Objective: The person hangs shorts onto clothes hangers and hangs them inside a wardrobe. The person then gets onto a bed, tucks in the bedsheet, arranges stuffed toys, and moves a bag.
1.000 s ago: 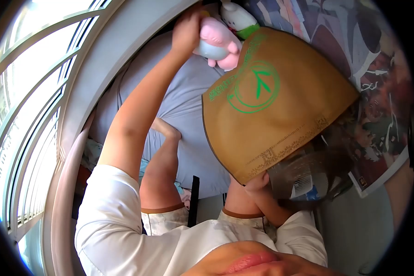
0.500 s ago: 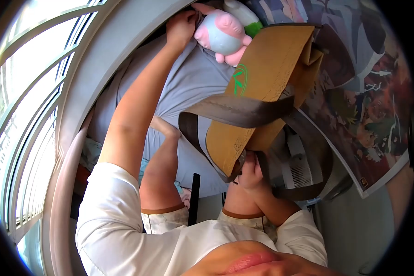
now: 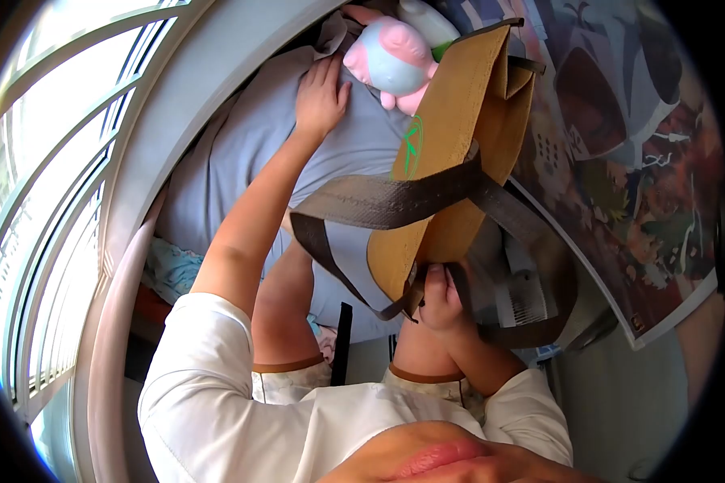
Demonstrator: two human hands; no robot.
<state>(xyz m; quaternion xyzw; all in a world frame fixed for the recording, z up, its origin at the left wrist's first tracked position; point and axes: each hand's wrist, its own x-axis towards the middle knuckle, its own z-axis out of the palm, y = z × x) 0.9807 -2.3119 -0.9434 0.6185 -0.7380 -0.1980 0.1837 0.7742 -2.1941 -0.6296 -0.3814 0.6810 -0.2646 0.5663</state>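
Note:
My left hand [image 3: 321,101] lies with its fingers stretched out on the grey bed sheet [image 3: 250,129], just left of a pink and pale-blue plush toy [image 3: 391,60]. It holds nothing. A brown tote bag [image 3: 451,97] with a green leaf print and dark brown handles [image 3: 370,197] stands tilted before me. My right hand [image 3: 441,302] is closed on the near edge of this bag, thumb on top. The fingers behind that edge are hidden. The bag's inside cannot be made out.
Barred windows [image 3: 48,193] run along the left. A large printed poster [image 3: 620,185] covers the right side. A white comb-like object [image 3: 525,299] shows behind a bag handle. Bunched light-blue cloth [image 3: 173,270] lies by the left edge. My bent legs [image 3: 286,298] are below.
My left hand has moved from the sheet's far edge beside the plush toy, down onto the sheet, and its fingers have straightened. The bag's far end has swung left; my right hand keeps its hold.

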